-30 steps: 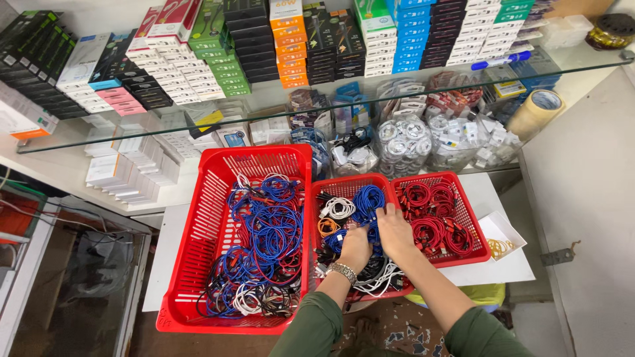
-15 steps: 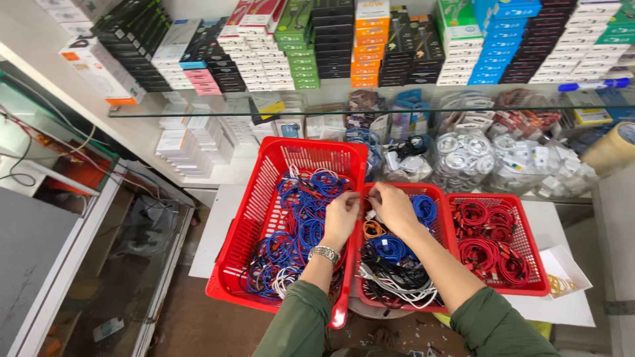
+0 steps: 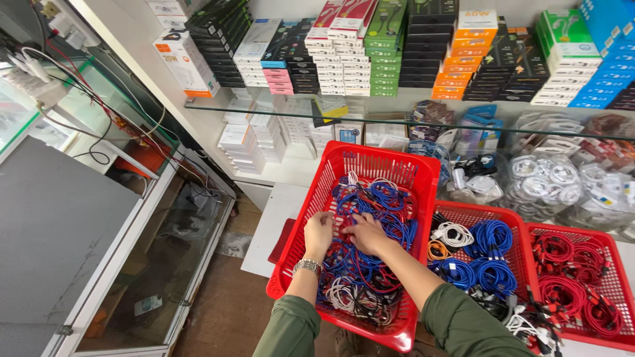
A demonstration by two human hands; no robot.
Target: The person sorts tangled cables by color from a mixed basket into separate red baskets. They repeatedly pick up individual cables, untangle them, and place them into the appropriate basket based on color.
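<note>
Head view: left hand (image 3: 319,233) and right hand (image 3: 366,231), fingers curled into the tangled cables (image 3: 370,264) filling the big red basket (image 3: 390,165). Knotted loops could snag, dragging neighbouring cables out.

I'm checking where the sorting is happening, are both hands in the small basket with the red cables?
No, the left hand and right hand are both in the large red basket, on its tangled cables.
</note>
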